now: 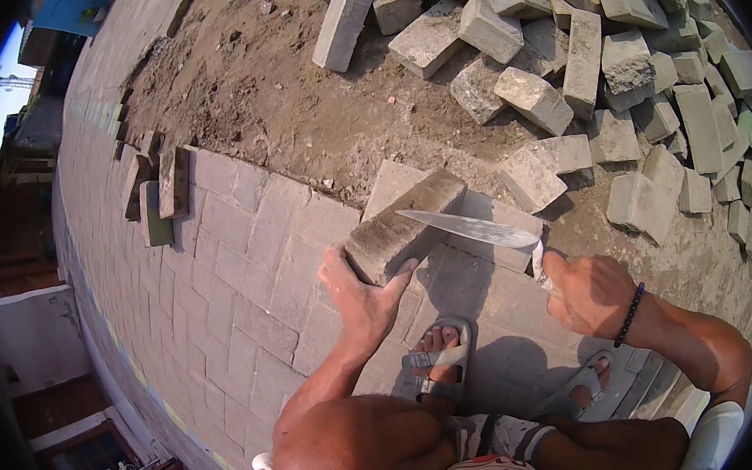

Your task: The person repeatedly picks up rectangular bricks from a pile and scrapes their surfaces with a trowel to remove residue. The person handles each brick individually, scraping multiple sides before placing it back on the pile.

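Observation:
My left hand (365,293) grips the near end of a grey paving brick (402,224), thumb on one side and fingers on the other. The brick is tilted up over the laid pavers (238,272). In my right hand (594,295), fingers closed round its handle, is a trowel (473,229) with a pale, mortar-smeared blade. The blade's tip lies against or just over the brick's side; I cannot tell if they touch. Behind the held brick, another paver (391,185) sits at the edge of the paving.
A large heap of loose bricks (583,60) fills the upper right. Bare sandy soil (293,82) stretches beyond the paved edge. Several bricks (159,188) stand together on the paving at left. My sandalled foot (439,358) is close below the held brick. A white wall (31,337) borders the left.

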The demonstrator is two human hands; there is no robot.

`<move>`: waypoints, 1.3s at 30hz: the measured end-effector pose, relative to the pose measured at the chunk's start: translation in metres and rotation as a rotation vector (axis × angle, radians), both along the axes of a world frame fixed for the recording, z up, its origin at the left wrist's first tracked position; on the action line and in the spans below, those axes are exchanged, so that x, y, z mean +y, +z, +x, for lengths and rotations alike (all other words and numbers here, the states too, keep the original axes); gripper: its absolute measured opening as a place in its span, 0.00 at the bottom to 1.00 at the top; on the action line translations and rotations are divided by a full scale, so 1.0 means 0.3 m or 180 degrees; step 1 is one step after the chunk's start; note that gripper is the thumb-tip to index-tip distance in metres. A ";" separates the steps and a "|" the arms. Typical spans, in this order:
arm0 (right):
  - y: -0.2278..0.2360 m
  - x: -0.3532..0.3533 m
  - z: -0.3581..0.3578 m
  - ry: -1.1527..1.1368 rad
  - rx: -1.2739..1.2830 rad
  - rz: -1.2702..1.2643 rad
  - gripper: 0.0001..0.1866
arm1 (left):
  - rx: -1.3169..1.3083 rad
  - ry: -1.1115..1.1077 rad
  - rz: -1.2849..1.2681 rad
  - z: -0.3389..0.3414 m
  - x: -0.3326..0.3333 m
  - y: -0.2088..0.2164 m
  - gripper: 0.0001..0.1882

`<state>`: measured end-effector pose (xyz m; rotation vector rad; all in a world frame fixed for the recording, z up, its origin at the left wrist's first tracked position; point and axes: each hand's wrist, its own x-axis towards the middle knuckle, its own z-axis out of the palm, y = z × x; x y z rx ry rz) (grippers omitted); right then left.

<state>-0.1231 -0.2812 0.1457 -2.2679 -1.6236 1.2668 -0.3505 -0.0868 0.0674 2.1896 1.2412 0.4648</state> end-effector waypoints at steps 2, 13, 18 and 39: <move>-0.019 -0.007 0.038 -0.0037 -0.0134 0.0149 0.13 | -0.0164 -0.0035 -0.0035 -0.012 0.006 -0.009 0.40; -0.070 -0.015 -0.013 0.0109 -0.0315 0.0367 0.14 | -0.0509 -0.0008 -0.0291 -0.047 0.036 -0.053 0.45; -0.168 0.008 -0.010 0.0051 -0.0360 0.0233 0.14 | -0.0670 0.0131 -0.0412 -0.021 0.013 -0.052 0.44; -0.243 0.101 0.030 -0.0436 0.0121 0.0171 0.17 | -0.0608 0.0121 -0.0379 -0.017 0.023 -0.075 0.43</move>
